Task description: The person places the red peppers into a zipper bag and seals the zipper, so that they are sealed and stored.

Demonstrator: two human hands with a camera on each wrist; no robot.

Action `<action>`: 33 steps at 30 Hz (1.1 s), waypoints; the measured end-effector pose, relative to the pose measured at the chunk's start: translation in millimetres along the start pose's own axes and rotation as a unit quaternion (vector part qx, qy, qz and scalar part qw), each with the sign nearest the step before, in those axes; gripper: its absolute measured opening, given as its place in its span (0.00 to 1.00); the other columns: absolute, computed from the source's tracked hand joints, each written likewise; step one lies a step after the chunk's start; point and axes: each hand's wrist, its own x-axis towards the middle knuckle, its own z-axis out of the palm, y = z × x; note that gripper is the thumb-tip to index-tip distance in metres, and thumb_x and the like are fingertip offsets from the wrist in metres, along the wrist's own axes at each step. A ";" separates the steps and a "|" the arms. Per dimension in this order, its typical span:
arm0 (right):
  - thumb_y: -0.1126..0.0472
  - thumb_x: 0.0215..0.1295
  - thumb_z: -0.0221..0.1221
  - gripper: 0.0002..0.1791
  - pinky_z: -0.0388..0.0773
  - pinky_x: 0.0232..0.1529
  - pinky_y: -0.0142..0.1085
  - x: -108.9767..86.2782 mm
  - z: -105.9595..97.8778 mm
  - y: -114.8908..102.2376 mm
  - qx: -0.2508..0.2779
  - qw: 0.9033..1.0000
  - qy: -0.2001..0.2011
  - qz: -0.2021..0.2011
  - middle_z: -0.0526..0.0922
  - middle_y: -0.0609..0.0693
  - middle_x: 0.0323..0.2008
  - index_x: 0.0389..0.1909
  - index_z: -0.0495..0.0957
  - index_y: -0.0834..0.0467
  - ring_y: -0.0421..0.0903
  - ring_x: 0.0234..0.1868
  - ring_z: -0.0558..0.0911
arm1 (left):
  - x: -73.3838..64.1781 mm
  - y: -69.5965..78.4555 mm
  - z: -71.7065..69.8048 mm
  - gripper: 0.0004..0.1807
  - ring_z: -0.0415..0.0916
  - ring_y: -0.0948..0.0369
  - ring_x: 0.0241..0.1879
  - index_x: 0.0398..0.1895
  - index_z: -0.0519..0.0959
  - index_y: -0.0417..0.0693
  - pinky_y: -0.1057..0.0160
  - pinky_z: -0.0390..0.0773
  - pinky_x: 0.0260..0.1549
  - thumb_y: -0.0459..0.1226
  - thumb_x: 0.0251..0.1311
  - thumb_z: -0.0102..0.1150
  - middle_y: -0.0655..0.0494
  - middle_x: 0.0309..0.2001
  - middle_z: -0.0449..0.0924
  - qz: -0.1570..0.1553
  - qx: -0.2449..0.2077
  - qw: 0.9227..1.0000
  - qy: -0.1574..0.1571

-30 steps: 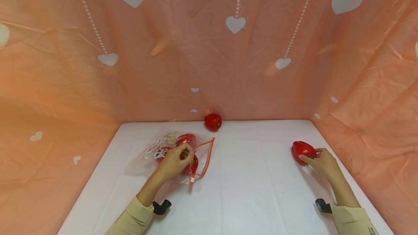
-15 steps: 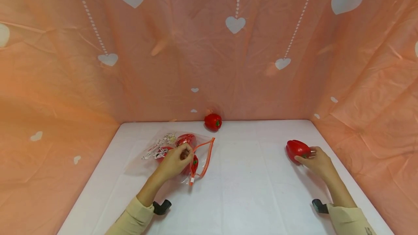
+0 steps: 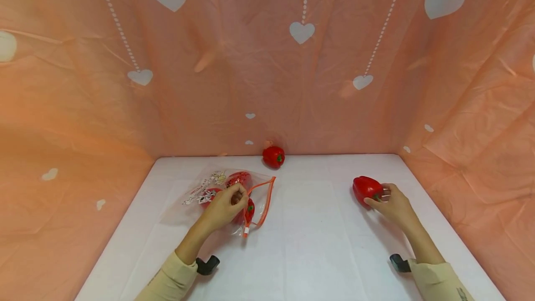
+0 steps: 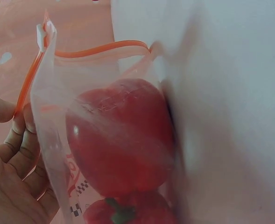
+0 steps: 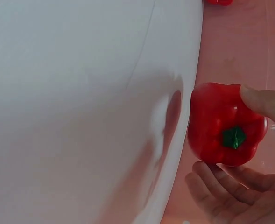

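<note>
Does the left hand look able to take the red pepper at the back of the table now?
Probably not yet: the left hand pinches the bag by its edge, so it would need to let go first. Nothing covers that pepper.

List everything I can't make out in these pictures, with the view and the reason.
Head view: the number of bell peppers in the zip bag; the left hand covers part of them.
Head view: the bag's lettering, too small to read.
Left wrist view: the rest of the lower bell pepper, cut off by the bottom edge.
Right wrist view: most of the red object, cut off by the top edge.
</note>
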 end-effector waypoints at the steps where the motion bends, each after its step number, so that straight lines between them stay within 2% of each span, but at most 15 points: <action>1: 0.46 0.69 0.70 0.51 0.85 0.54 0.58 0.2 1.6 -1.6 0.002 1.000 0.001 -0.005 0.72 0.76 0.65 0.75 0.56 0.76 0.73 0.63 0.75 | -0.1 0.2 0.1 0.04 0.74 0.62 0.34 0.40 0.79 0.52 0.65 0.74 0.36 0.34 0.74 0.62 0.61 0.32 0.78 0.001 0.002 1.000 0.001; 10: 0.49 0.68 0.72 0.50 0.86 0.54 0.55 1.9 17.9 -15.3 0.025 1.000 -0.011 -0.014 0.71 0.74 0.66 0.76 0.57 0.72 0.71 0.64 0.74 | -0.2 0.7 1.0 0.04 0.74 0.62 0.34 0.39 0.78 0.52 0.64 0.74 0.37 0.34 0.74 0.62 0.61 0.32 0.78 -0.003 0.007 1.000 0.002; 18: 0.51 0.67 0.73 0.47 0.86 0.53 0.55 3.8 32.0 -28.3 0.025 0.998 0.001 -0.059 0.75 0.73 0.64 0.75 0.61 0.73 0.69 0.61 0.79 | 0.8 0.3 1.1 0.04 0.74 0.62 0.34 0.39 0.78 0.52 0.64 0.75 0.37 0.34 0.74 0.62 0.61 0.32 0.78 -0.001 0.007 1.000 0.002; 23: 0.52 0.67 0.74 0.46 0.86 0.53 0.55 4.9 40.0 -37.3 0.027 0.997 0.000 -0.071 0.76 0.72 0.63 0.75 0.63 0.71 0.68 0.60 0.79 | 0.9 0.0 0.7 0.04 0.74 0.62 0.34 0.39 0.78 0.52 0.65 0.74 0.36 0.34 0.74 0.62 0.61 0.32 0.78 0.004 0.007 1.000 0.001; 33: 0.52 0.65 0.75 0.42 0.86 0.54 0.53 7.7 56.7 -51.4 0.035 0.993 -0.022 -0.113 0.81 0.67 0.61 0.73 0.68 0.68 0.63 0.58 0.82 | 0.6 -1.1 0.8 0.04 0.74 0.62 0.34 0.39 0.78 0.52 0.64 0.74 0.37 0.34 0.74 0.62 0.61 0.32 0.78 0.003 0.008 1.000 -0.001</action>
